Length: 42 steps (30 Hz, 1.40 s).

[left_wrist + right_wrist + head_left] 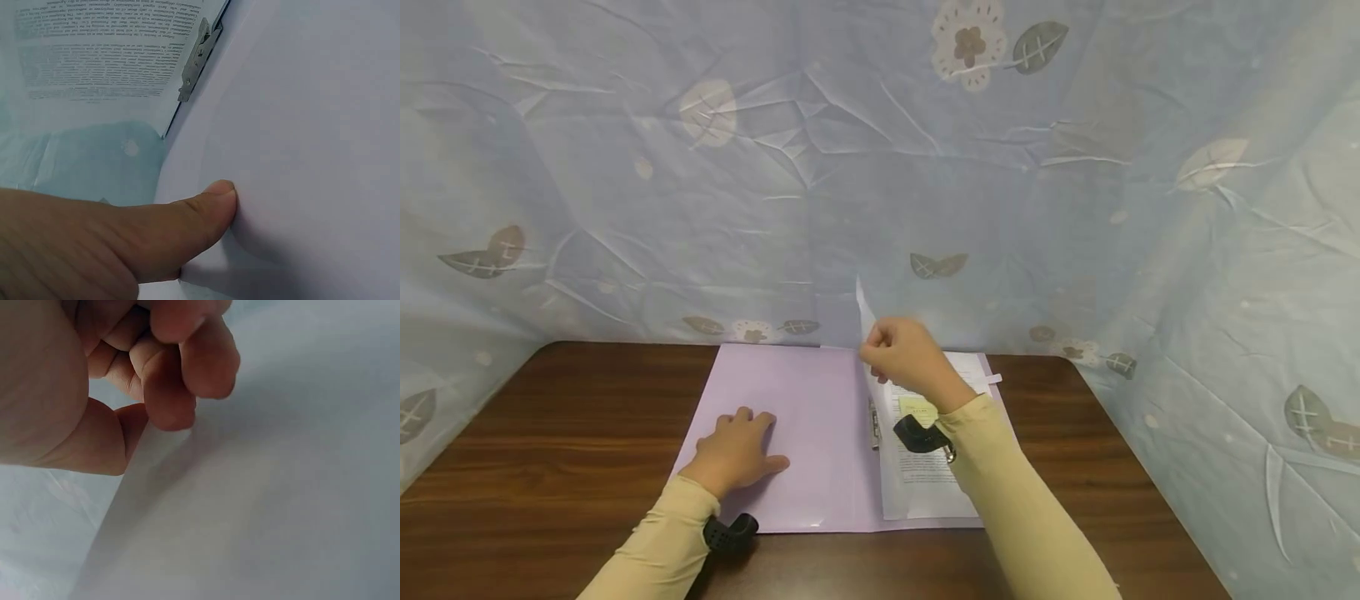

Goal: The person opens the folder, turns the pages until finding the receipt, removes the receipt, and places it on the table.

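A light purple folder lies spread on the table, its left cover flat. My left hand rests on that cover with fingers spread and straight. Over the folder's right side, my right hand pinches the edge of a white sheet of paper between thumb and fingertips, and the sheet stands raised near the spine. Beneath it lie printed pages with a yellow sticky note, partly hidden by the right wrist. A metal clip sits along the spine at the pages' inner edge.
The dark brown wooden table extends to both sides of the folder. A pale blue patterned curtain hangs behind and around it. A small white tab sticks out past the folder's right edge.
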{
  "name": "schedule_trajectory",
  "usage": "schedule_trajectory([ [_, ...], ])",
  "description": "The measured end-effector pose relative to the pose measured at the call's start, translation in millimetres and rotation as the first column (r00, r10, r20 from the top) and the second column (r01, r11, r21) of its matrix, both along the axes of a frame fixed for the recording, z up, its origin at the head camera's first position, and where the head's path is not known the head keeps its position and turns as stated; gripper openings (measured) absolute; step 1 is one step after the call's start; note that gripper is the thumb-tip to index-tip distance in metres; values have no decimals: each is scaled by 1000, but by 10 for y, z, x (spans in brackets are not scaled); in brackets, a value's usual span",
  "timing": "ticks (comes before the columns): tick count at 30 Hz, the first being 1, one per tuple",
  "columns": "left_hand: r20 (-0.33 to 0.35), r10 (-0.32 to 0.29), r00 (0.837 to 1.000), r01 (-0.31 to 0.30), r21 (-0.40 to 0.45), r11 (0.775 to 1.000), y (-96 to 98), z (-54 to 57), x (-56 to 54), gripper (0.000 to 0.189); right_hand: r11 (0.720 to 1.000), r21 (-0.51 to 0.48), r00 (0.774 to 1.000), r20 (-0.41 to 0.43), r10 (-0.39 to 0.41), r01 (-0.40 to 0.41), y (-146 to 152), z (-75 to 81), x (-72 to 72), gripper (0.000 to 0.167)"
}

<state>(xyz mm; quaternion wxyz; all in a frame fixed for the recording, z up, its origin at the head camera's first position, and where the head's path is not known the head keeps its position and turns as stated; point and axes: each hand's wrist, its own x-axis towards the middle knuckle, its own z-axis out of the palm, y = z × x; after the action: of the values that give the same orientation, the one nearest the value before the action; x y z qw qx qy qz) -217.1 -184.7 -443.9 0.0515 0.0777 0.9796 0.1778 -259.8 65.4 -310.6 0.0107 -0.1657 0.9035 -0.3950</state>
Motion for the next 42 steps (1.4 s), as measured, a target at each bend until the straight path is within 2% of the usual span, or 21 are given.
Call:
schedule_trajectory([
  [5,-4,2,1000,-2,-10,1000,0,-10,-3,72,998,55,999,-40,13,-11,-302,-130,22,14],
  [11,-9,-1,1000,1,-14,1000,-43,-13,-34,84,993,116,998,-54,11,-5,-618,-341,39,17],
  [13,-23,-1,1000,1,2,1000,-75,0,-57,78,991,135,998,-64,17,-8,-698,-419,42,19],
  [15,-54,12,998,-10,32,999,-121,30,-83,63,988,153,997,-73,21,-9,-762,-494,47,20],
  [19,-133,91,987,-75,120,990,-242,83,-137,34,984,178,997,-73,33,-19,-865,-650,52,19],
  [22,-159,152,976,-125,171,977,-323,87,-181,27,979,201,996,-73,49,-34,-934,-768,45,18],
  [25,-172,181,968,-144,206,968,-369,69,-229,29,974,223,996,-72,59,-41,-993,-888,30,18],
  [29,-158,177,972,-127,280,951,-389,23,-288,35,968,246,996,-63,62,-45,-1053,-1010,28,21],
  [35,-71,125,990,-83,428,900,-381,-19,-319,42,952,304,994,-87,68,-39,-1111,-1090,65,23],
  [42,-19,90,996,-69,490,869,-342,-76,-300,40,919,390,986,-125,110,-53,-1146,-1097,118,17],
])
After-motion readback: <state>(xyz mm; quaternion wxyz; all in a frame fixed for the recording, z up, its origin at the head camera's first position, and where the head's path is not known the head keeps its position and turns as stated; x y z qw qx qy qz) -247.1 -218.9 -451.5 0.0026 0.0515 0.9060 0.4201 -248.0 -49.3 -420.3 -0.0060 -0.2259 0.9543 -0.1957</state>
